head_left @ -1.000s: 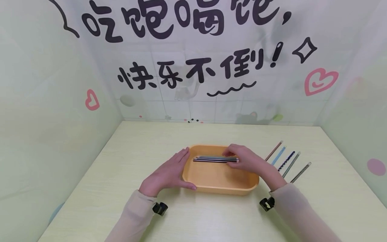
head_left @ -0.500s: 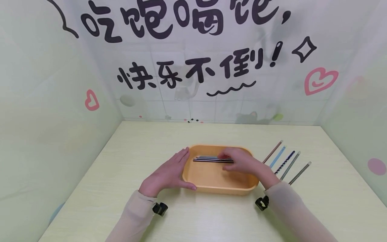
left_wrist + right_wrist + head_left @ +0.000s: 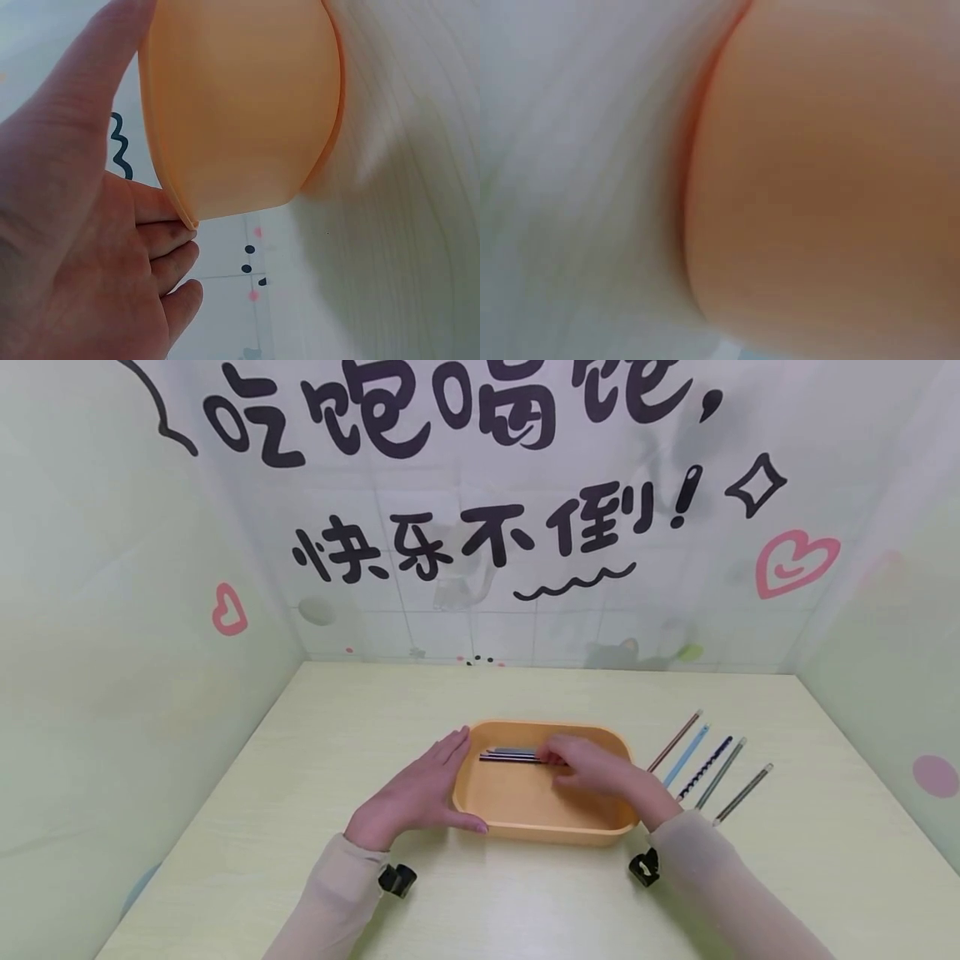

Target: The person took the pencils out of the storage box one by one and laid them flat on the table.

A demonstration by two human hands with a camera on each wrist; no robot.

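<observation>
An orange plastic tray [image 3: 525, 835] stands on the table, with several pencils [image 3: 512, 757] lying side by side along its far half. My left hand [image 3: 416, 789] rests against the tray's left end, fingers straight toward the far corner and thumb along the near rim. In the left wrist view its fingertips touch the rim of the tray [image 3: 247, 105]. My right hand [image 3: 588, 767] is inside the tray with bent fingers at the pencils' right part. It hides their right ends; whether it pinches one cannot be seen. The right wrist view shows only the blurred tray [image 3: 825, 180].
To the right of the tray, several separate pencils lie slanted on the table, among them a light blue pencil [image 3: 686, 756] and a dark grey pencil [image 3: 742, 793]. My right sleeve [image 3: 720, 877] passes close to them. A printed backdrop [image 3: 480, 635] stands behind the table.
My right hand has slid left along the pencils from their right ends, and its fingers have bent down closer to them. The pencils in the tray and my left hand stay put.
</observation>
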